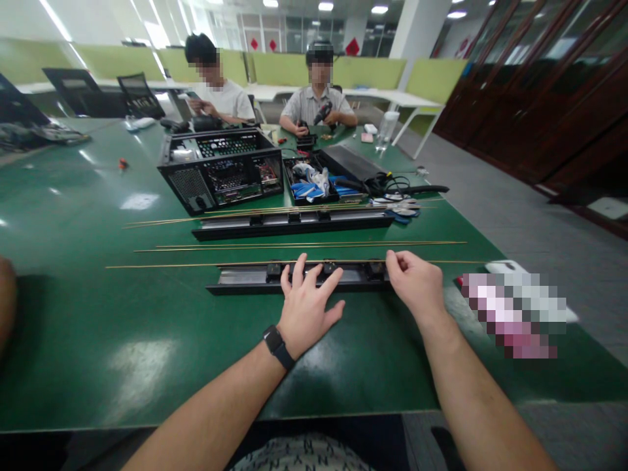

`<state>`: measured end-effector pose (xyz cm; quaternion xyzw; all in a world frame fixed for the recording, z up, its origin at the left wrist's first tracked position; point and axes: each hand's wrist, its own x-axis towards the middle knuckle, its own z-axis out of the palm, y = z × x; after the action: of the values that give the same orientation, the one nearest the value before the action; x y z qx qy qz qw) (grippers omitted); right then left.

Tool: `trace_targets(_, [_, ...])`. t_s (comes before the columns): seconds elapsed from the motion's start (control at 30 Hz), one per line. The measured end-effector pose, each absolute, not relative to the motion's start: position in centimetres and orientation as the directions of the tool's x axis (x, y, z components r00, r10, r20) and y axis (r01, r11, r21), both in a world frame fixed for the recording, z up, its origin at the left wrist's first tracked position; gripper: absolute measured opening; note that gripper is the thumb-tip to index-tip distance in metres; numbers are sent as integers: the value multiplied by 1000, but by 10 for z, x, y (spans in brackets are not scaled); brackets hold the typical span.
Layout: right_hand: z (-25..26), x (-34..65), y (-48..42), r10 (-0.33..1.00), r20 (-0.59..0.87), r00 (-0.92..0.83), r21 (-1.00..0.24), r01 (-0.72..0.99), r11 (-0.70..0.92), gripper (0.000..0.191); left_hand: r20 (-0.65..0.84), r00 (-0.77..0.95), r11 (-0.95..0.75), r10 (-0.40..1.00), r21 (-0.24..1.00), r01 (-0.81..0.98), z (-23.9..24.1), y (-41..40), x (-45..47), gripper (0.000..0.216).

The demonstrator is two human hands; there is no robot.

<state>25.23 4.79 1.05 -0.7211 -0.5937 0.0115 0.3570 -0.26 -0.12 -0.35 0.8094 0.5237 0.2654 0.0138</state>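
A long black rail [245,277] lies on the green table [98,340] in front of me. My left hand [307,307] rests flat on its middle with the fingers spread; a dark watch is on that wrist. My right hand [415,281] is closed in a pinch at the rail's right end, on a thin brass rod [161,265] that runs along the rail's far edge. Two more brass rods [294,246] lie just beyond. A second black rail [289,224] lies farther back, with more rods [196,216] along it.
An open black computer case [218,169] and a tray of blue parts [310,182] with cables stand behind the rails. Two people sit at the far side, handling tools. A plastic bottle [386,129] stands near them. The table's right edge borders grey floor.
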Motion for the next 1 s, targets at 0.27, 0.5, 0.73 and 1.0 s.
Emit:
trace_targets(0.27, [11, 251, 47, 864, 406, 298, -533, 845, -41, 42, 410, 310, -448, 858, 303, 841, -2, -2, -3, 58])
trace_targets(0.5, [10, 252, 48, 866, 404, 294, -534, 845, -38, 42, 413, 308, -447, 857, 299, 843, -3, -1, -3, 59])
trace_targets(0.73, [11, 251, 48, 868, 400, 295, -527, 849, -46, 42, 411, 311, -449, 857, 301, 841, -3, -1, -3, 58])
trace_targets(1.0, [11, 252, 47, 867, 407, 288, -528, 849, -34, 43, 414, 309, -450, 856, 303, 840, -3, -2, -3, 59])
